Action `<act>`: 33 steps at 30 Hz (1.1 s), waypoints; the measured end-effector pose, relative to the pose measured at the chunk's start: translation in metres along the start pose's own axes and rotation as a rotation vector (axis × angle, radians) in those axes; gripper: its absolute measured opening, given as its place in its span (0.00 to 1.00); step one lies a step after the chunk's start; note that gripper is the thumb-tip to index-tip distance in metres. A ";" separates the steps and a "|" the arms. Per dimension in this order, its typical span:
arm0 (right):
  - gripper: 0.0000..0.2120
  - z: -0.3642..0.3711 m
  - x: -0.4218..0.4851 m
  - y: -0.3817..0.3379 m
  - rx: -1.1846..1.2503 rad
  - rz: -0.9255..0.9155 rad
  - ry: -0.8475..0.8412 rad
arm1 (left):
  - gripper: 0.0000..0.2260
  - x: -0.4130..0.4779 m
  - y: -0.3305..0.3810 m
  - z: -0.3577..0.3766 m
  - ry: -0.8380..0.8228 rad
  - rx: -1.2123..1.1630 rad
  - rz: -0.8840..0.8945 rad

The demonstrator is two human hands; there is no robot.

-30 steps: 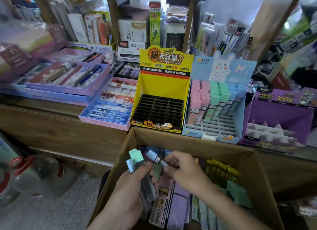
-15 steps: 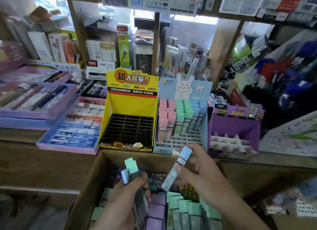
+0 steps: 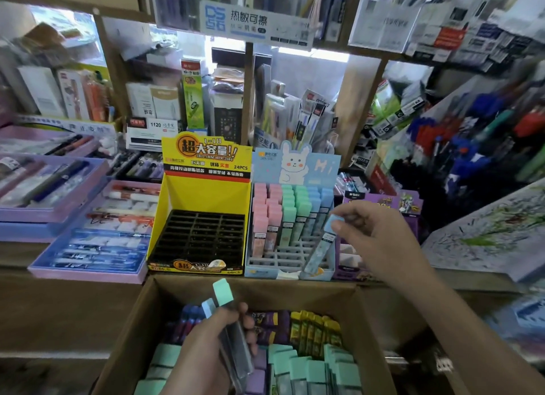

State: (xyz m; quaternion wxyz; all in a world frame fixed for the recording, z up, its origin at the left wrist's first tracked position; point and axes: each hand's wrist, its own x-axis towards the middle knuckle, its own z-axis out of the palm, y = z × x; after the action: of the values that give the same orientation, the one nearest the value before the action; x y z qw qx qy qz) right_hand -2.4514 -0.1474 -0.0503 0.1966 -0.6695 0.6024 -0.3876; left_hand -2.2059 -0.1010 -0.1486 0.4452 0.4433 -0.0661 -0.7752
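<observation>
Two hands worked: right hand (image 3: 380,241) pinched a blue case (image 3: 323,244) over the bunny rack (image 3: 295,164)'s right edge; left hand (image 3: 203,356) gripped a bundle of cases (image 3: 236,344).

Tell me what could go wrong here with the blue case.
The right hand pinches the tilted blue case only at its cap, so its lower end might miss a slot of the bunny rack. The left hand grips several cases; one might slide into the cardboard box.

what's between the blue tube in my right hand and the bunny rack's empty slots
Nothing visible: the right hand holds the blue tube, lower end at the empty front-right slots of the bunny rack; stocked tubes stand further back.
</observation>
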 end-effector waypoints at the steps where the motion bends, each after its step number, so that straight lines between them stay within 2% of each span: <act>1: 0.06 -0.004 0.007 0.001 -0.055 -0.022 0.025 | 0.12 0.000 0.000 0.000 -0.004 0.004 0.004; 12: 0.03 -0.015 0.055 0.002 -0.435 -0.208 0.082 | 0.10 -0.006 0.001 0.001 0.009 0.073 0.056; 22: 0.03 -0.013 0.063 0.007 -0.457 -0.179 0.029 | 0.10 -0.012 0.008 0.010 0.080 0.170 0.063; 28: 0.04 -0.014 0.063 0.006 -0.450 -0.163 -0.055 | 0.09 -0.009 0.006 0.003 0.048 0.128 0.067; 33: 0.06 -0.009 0.063 0.008 -0.469 -0.201 -0.029 | 0.09 -0.001 0.004 -0.006 0.043 0.127 0.069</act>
State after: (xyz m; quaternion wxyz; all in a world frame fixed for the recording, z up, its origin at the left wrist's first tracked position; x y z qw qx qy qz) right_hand -2.4654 -0.2080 -0.0330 0.0051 -0.7589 0.6034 -0.2450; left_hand -2.1986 -0.1009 -0.1500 0.4439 0.4847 -0.1209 -0.7439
